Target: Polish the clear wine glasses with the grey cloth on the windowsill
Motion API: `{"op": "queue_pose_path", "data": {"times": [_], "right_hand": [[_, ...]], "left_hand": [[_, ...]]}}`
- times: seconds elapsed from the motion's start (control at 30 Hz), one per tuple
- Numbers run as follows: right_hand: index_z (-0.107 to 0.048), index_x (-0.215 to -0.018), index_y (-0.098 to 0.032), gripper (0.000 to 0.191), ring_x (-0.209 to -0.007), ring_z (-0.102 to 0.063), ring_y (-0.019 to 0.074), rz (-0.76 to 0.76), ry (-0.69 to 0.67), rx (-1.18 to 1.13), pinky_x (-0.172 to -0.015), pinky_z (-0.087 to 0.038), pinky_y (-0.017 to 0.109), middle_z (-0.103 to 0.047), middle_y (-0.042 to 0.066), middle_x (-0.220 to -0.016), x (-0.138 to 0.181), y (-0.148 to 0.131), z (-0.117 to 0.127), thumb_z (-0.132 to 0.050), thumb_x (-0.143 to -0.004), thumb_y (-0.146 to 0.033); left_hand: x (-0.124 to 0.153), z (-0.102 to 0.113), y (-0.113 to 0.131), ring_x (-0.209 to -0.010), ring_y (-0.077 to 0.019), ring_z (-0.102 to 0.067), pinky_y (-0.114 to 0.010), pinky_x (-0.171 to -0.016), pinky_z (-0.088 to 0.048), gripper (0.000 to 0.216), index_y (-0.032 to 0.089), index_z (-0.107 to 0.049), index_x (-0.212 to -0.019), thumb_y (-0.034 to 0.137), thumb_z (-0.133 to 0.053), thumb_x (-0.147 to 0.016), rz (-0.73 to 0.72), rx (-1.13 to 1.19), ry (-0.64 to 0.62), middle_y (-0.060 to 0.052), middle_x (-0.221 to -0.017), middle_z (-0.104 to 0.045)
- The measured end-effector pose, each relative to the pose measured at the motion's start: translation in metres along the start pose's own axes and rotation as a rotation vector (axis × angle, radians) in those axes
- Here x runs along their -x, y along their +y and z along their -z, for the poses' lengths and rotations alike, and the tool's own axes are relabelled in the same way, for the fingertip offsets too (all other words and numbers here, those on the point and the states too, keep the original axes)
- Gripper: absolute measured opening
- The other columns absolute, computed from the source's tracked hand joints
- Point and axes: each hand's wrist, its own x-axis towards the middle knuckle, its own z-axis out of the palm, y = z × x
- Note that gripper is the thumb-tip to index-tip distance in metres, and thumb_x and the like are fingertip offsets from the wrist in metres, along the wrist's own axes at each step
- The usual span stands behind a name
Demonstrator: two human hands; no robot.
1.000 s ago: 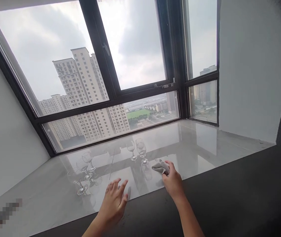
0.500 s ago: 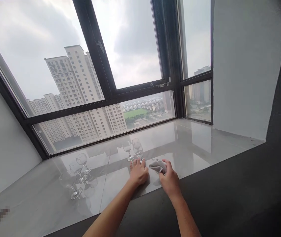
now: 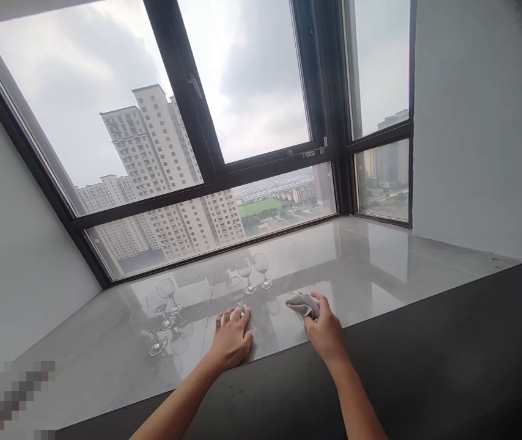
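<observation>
Since half a second ago, the left hand has gone to the left, and so has the front glass at its fingers. Outside are tall buildings, seen through a big window with dark bars. Under it is a shiny grey window ledge. On the ledge, near its edge, the left hand is part open, with its fingers bent down by the foot of the front glass. I can't tell if it has a grip on it. The right hand is well apart from the left one, with its thumb and fingers closed on a small grey cloth. Three glasses stand close together on the left. Two more glasses stand just behind the front glass, a bit to its right. The cloth is all scrunched up, to the right of every glass.
</observation>
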Motion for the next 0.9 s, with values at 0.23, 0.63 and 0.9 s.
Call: {"op": "queue_pose_path", "data": {"times": [0.23, 0.63, 0.9], "right_hand": [[-0.053, -0.125, -0.022, 0.047, -0.089, -0.069, 0.0242, 0.007, 0.024, -0.026, -0.071, -0.048, 0.029, -0.072, 0.01, -0.106, 0.001, -0.004, 0.003, -0.048, -0.079, -0.03], [-0.05, -0.127, -0.023, 0.045, -0.088, -0.068, 0.0243, 0.006, -0.012, -0.005, -0.068, -0.046, 0.028, -0.071, 0.009, -0.108, 0.001, -0.001, 0.0, -0.047, -0.082, -0.03], [-0.05, -0.128, -0.024, 0.045, -0.089, -0.068, 0.0243, 0.011, -0.008, 0.031, -0.067, -0.044, 0.028, -0.071, 0.009, -0.109, 0.001, -0.001, -0.001, -0.047, -0.083, -0.029]], "left_hand": [[0.012, 0.009, -0.054, -0.147, -0.0297, -0.023, -0.052, -0.12, -0.008, 0.068, 0.026, -0.035, -0.154, 0.039, -0.034, -0.087, 0.127, -0.047, -0.056, -0.004, -0.159, -0.036], [-0.008, -0.002, -0.145, -0.146, -0.0322, -0.027, -0.057, -0.118, -0.01, 0.064, 0.02, -0.036, -0.153, 0.036, -0.029, -0.091, 0.34, -0.09, -0.046, -0.011, -0.159, -0.035], [-0.031, -0.002, -0.164, -0.145, -0.0346, -0.03, -0.053, -0.116, -0.017, 0.062, 0.019, -0.036, -0.152, 0.036, -0.031, -0.092, 0.394, -0.07, -0.046, -0.013, -0.157, -0.036]]}}
